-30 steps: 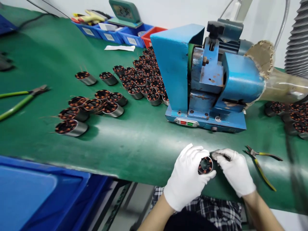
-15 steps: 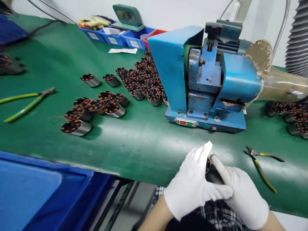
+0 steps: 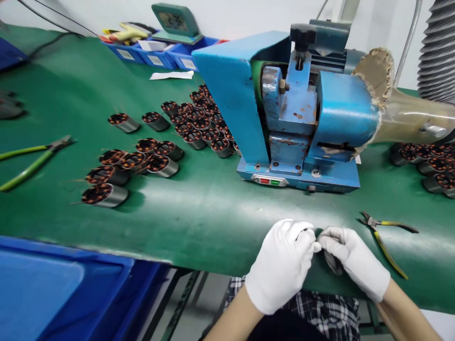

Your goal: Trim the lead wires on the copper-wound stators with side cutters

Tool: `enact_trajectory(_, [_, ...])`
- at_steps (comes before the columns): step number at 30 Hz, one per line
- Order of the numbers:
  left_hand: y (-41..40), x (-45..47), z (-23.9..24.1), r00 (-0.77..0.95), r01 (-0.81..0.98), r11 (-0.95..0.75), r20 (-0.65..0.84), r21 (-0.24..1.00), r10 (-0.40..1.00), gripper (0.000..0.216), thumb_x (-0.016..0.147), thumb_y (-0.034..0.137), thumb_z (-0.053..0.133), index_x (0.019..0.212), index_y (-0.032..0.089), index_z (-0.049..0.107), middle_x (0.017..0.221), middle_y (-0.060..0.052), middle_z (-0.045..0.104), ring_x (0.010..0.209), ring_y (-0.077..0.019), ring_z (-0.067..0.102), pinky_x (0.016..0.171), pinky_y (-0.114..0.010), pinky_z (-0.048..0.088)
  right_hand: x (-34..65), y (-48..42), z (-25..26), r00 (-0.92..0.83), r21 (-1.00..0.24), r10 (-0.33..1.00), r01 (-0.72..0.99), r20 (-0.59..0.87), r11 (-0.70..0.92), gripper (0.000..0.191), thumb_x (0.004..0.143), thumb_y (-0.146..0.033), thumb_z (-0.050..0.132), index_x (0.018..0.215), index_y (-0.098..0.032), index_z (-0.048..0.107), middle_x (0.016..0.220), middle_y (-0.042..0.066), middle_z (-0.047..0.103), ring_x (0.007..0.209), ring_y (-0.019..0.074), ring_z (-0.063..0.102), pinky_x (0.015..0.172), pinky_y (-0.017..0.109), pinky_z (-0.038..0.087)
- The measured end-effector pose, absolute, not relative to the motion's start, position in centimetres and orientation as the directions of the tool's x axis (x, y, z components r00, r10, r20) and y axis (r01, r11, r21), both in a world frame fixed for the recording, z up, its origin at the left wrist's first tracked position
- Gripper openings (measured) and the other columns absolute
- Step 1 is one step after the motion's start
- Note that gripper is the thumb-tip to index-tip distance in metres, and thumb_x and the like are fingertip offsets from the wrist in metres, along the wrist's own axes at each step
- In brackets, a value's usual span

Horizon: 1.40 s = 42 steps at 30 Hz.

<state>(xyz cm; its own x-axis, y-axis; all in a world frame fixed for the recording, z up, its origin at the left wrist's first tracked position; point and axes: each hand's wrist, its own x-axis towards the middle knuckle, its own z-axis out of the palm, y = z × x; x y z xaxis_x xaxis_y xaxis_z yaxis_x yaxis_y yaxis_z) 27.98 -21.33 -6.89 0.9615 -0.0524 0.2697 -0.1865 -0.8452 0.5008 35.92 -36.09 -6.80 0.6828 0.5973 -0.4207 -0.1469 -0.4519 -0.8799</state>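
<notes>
Both of my hands wear white gloves and meet just above the front edge of the green bench. My left hand (image 3: 284,263) is closed, its fingers curled round a motor stator that is almost wholly hidden by the glove. My right hand (image 3: 350,255) is closed too, thumb and fingertips pinched together against the left fingertips. Whatever sits in that pinch is too small to make out. To the right of my right hand lie diagonal cutters (image 3: 378,232) with yellow-green handles, jaws spread.
Behind my hands stands a blue belt-grinding machine (image 3: 291,142). Wound stators (image 3: 163,166) are grouped left of it, more stators (image 3: 433,163) at far right. Another pair of cutters (image 3: 46,151) lies at left. Blue bins (image 3: 156,59) and a clock (image 3: 176,21) stand behind; a blue crate (image 3: 53,279) is front left.
My left fingers have curled in and the stator seen between my hands is now covered. My right hand has drawn back a little to the right, its fingertips pinched. The view has shifted slightly.
</notes>
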Motion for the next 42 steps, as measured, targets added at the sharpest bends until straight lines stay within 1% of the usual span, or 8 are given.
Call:
enact_trajectory(6, [-22.1,28.3,-7.4,0.953,-0.158,-0.842,0.303,0.516,0.007,0.015,0.085,0.013,0.041,0.080,0.017,0.054,0.081,-0.004,0.062,0.076,-0.0195,0.054,0.085,-0.043,0.043,37.6,-40.0,-6.3,0.938,-0.903,0.296,-0.041,-0.182,-0.427,0.022,0.088,-0.038,0.048,0.082,-0.019,0.054,0.056,-0.002,0.057,0.047,0.0125,0.053,0.046,0.023,0.043])
enact_trajectory(10, [-22.1,28.3,-7.6,0.953,-0.164,-0.825,0.303,0.541,0.010,0.015,0.085,0.014,0.040,0.079,0.017,0.055,0.081,-0.004,0.063,0.076,-0.0193,0.055,0.084,-0.042,0.043,36.3,-39.6,-6.4,0.690,-0.556,0.654,0.690,0.311,-0.463,0.017,0.087,-0.019,0.052,0.103,-0.021,0.059,0.097,0.008,0.066,0.090,0.0204,0.061,0.081,0.035,0.049])
enact_trajectory(13, [-22.0,28.3,-7.4,0.957,-0.175,-0.810,0.291,0.560,-0.005,0.018,0.083,0.013,0.039,0.079,0.018,0.055,0.080,-0.004,0.063,0.077,-0.0188,0.057,0.085,-0.042,0.045,35.3,-38.1,-7.6,0.453,-0.335,0.805,0.880,0.383,-0.336,0.023,0.090,-0.011,0.040,0.103,-0.019,0.057,0.089,0.009,0.066,0.081,0.0191,0.062,0.071,0.032,0.050])
enact_trajectory(17, [-21.1,27.9,-7.1,0.963,-0.143,-0.798,0.268,0.586,0.025,0.010,0.081,0.020,0.049,0.090,0.018,0.054,0.101,-0.008,0.064,0.094,-0.0210,0.060,0.088,-0.039,0.048,35.2,-37.2,-9.1,0.472,-0.328,0.782,0.875,0.407,-0.357,0.022,0.093,-0.017,0.038,0.096,-0.018,0.059,0.074,0.006,0.064,0.061,0.0165,0.060,0.059,0.028,0.049])
enact_trajectory(21, [-19.6,27.4,-7.6,0.977,-0.033,-0.775,0.183,0.631,0.108,0.058,0.064,0.034,0.072,0.113,0.013,0.050,0.134,-0.021,0.046,0.119,-0.0321,0.050,0.094,-0.046,0.047,35.2,-37.1,-9.6,0.510,-0.354,0.770,0.851,0.384,-0.387,0.027,0.094,-0.020,0.036,0.102,-0.016,0.061,0.072,0.006,0.060,0.057,0.0160,0.059,0.054,0.026,0.049])
enact_trajectory(26, [-19.5,27.3,-8.0,0.971,-0.060,-0.722,0.209,0.689,0.119,0.047,0.063,0.039,0.076,0.102,0.019,0.058,0.118,-0.013,0.061,0.109,-0.0287,0.058,0.095,-0.047,0.048,34.7,-36.9,-8.2,0.554,-0.390,0.739,0.822,0.383,-0.414,0.035,0.090,-0.009,0.031,0.096,-0.018,0.065,0.067,0.004,0.052,0.054,0.0155,0.054,0.049,0.024,0.045])
enact_trajectory(34, [-20.8,25.5,-3.9,0.961,-0.123,-0.321,0.193,0.939,0.197,0.010,0.075,0.016,0.065,0.082,0.022,0.062,0.105,-0.005,0.063,0.083,-0.0167,0.067,0.076,-0.029,0.058,33.9,-36.5,-2.2,0.751,-0.831,0.657,0.407,0.068,-0.380,0.018,0.083,-0.016,0.048,0.071,-0.021,0.060,0.066,-0.001,0.053,0.061,0.0145,0.054,0.058,0.025,0.045])
enact_trajectory(42, [-19.7,25.6,-1.0,0.974,-0.225,-0.450,0.216,0.865,-0.072,0.056,0.065,-0.005,0.066,0.106,0.030,0.053,0.101,-0.001,0.053,0.090,-0.0141,0.059,0.082,-0.026,0.053,33.8,-36.2,-1.5,0.765,-0.883,0.644,0.286,-0.022,-0.371,0.021,0.082,-0.020,0.047,0.063,-0.020,0.057,0.062,-0.001,0.052,0.059,0.0149,0.053,0.055,0.025,0.042])
